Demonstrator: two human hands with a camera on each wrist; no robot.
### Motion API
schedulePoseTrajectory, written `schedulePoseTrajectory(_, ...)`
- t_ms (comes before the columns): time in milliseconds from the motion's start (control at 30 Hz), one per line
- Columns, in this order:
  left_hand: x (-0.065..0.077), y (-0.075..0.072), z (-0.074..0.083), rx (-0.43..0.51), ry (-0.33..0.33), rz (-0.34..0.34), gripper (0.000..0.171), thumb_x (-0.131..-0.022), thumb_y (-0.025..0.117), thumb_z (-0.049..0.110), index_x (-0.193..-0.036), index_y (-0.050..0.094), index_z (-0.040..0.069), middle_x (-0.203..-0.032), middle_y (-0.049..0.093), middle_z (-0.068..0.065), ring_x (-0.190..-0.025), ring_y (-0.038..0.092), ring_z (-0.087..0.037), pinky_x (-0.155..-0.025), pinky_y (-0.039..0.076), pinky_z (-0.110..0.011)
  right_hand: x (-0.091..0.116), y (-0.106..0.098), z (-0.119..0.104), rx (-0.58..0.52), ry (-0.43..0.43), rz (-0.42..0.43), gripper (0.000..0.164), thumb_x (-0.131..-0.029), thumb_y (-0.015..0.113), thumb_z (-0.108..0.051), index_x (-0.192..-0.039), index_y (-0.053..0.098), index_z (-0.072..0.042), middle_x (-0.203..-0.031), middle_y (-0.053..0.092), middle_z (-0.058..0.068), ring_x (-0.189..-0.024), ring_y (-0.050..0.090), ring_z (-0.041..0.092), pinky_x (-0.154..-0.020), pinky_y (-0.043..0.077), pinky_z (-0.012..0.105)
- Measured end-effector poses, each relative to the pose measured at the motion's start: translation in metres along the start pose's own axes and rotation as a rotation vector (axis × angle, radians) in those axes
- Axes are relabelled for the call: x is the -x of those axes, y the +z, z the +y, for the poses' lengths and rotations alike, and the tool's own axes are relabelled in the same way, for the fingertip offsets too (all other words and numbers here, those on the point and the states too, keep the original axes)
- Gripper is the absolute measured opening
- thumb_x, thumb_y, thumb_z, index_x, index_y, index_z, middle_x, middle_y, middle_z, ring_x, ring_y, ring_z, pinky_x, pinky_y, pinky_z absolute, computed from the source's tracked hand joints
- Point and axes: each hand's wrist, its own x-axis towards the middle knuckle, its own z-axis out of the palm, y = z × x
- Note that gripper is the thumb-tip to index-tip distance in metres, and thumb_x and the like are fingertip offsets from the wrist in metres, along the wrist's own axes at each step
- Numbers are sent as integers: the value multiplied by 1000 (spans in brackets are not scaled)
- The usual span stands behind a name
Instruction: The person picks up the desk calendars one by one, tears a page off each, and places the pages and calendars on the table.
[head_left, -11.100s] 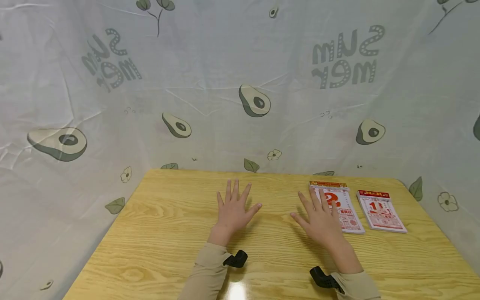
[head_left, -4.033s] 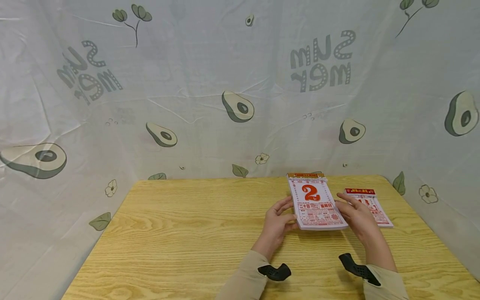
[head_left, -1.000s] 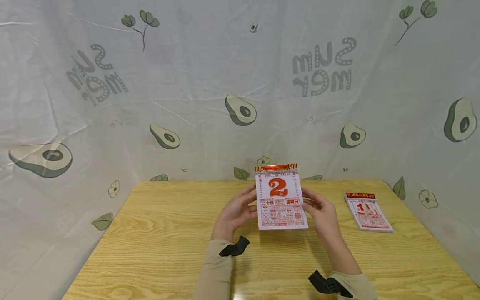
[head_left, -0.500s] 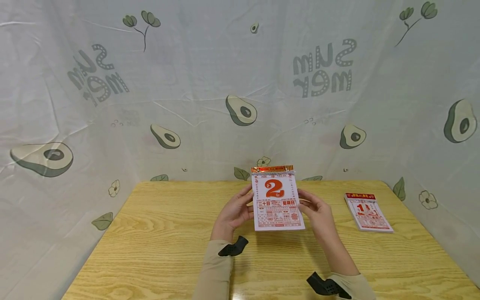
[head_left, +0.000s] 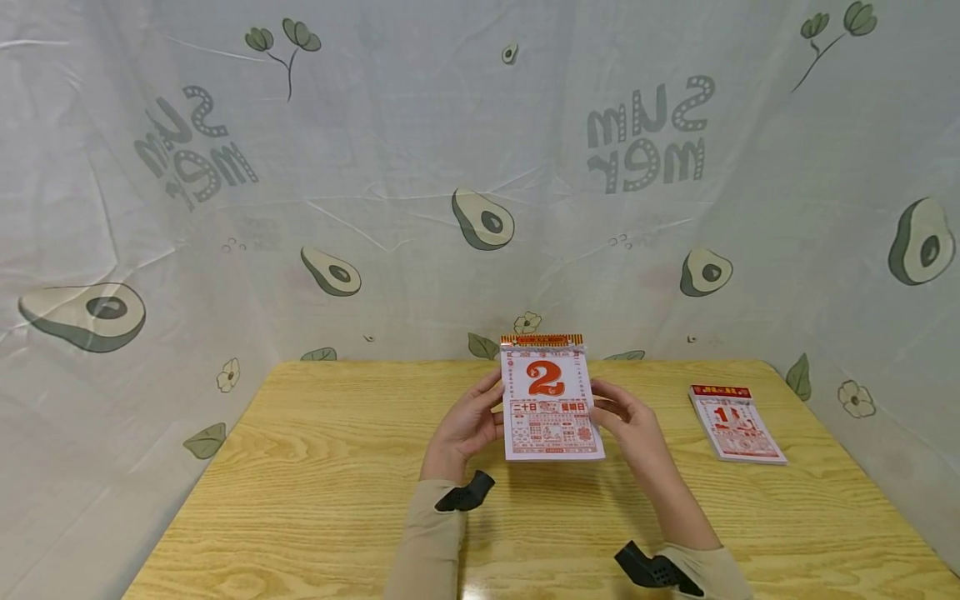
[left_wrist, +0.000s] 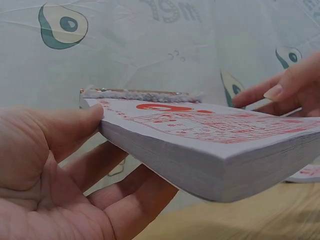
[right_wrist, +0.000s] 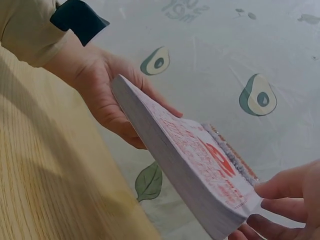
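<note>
A thick tear-off calendar (head_left: 551,425) with a big red 2 and a gold-and-red top strip is held up over the table's middle, its face tilted toward the head camera. My left hand (head_left: 467,423) grips its left side, thumb (left_wrist: 82,125) at the top sheet's edge and fingers beneath the page block. On the opposite side my right hand (head_left: 632,423) holds the edge, with its thumb (right_wrist: 282,185) on the upper face and other fingers below. The left wrist view shows the stacked page edges and a fuzzy torn strip (left_wrist: 140,96) under the binding.
A smaller calendar (head_left: 738,429) with a red header lies on the wooden table (head_left: 337,500) to the right. A pale curtain (head_left: 405,150) printed with avocados hangs behind the table and along both sides. Black wrist mounts (head_left: 465,493) sit on the beige sleeves.
The larger calendar lay at the right under spread hands, then both hands lifted it and brought it left to the middle. Over the last second it shifted slightly left and tipped a little flatter.
</note>
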Motion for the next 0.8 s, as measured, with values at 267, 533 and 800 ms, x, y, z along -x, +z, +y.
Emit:
schedulePoseTrajectory(267, 6, 6, 4, -35, -5, -46, 52, -107, 35, 20, -157, 20, 19, -110, 63, 6, -85, 69, -14, -74, 54, -29, 2, 3, -4, 191, -177, 39, 50, -96, 60, -10, -144, 44, -3, -149, 39, 19, -136, 38, 36, -105, 44, 39)
schedulePoseTrajectory(533, 3, 3, 0, -14, 2, -38, 49, -107, 35, 21, -155, 27, 21, -113, 63, 5, -85, 70, -15, -73, 54, -30, 9, 15, -9, 401, -477, 130, 45, -89, 69, -8, -132, 56, 2, -138, 47, 25, -127, 45, 44, -97, 44, 62)
schedulePoseTrajectory(800, 3, 4, 0, -14, 11, -68, 48, -107, 37, 22, -154, 29, 21, -113, 63, 6, -86, 69, -12, -74, 54, -27, 13, 28, -9, 547, -755, 181, 46, -78, 79, -3, -121, 63, 2, -127, 56, 22, -120, 49, 40, -92, 46, 57)
